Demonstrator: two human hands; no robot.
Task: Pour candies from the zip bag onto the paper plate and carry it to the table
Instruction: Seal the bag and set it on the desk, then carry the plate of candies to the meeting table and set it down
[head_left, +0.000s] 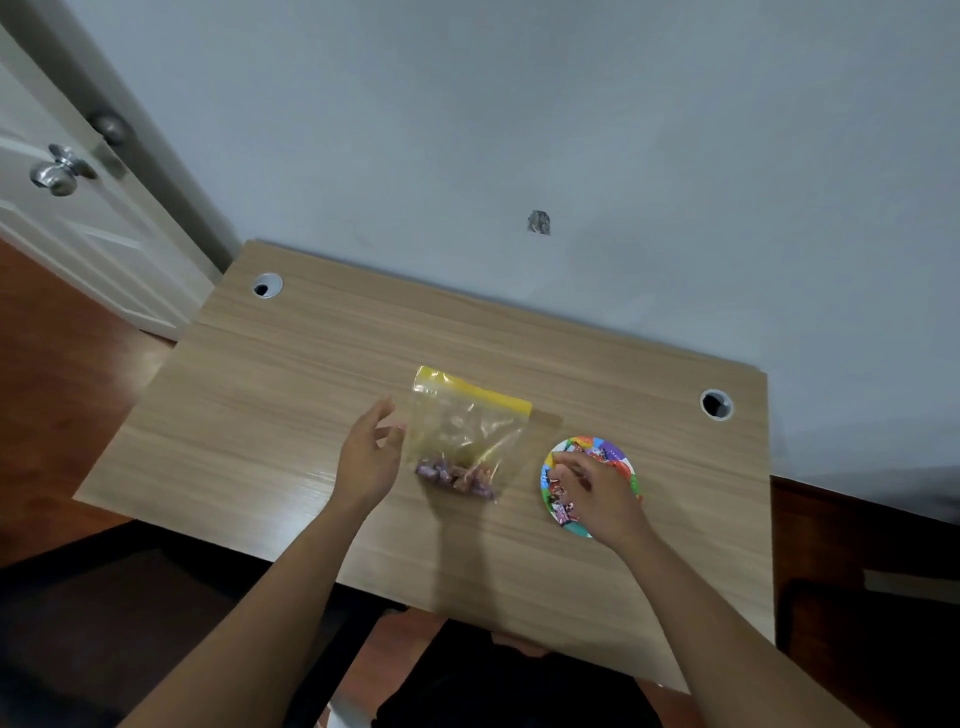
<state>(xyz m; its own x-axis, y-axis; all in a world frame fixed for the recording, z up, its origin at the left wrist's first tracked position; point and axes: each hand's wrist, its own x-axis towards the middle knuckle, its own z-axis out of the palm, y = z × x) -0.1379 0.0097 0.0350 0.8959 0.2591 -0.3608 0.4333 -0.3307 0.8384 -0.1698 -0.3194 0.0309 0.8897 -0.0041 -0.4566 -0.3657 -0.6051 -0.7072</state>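
Pale wall and a white door frame a wooden desk (311, 364), near whose middle the zip bag (467, 436) is seen lying flat, a few candies (454, 477) left at its near end, with the paper plate (631, 470) at its 3 o'clock, already holding wrapped sweets. The left hand (366, 457) is held open with fingers spread just beside the bag, not touching it, while the right hand (597, 491) is laid over the plate, its grip impossible to tell. Being light and flimsy, the plate is best lifted by its rim and kept level.

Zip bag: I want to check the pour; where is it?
In the head view, the zip bag lies mid-desk between the hands, just left of the paper plate.
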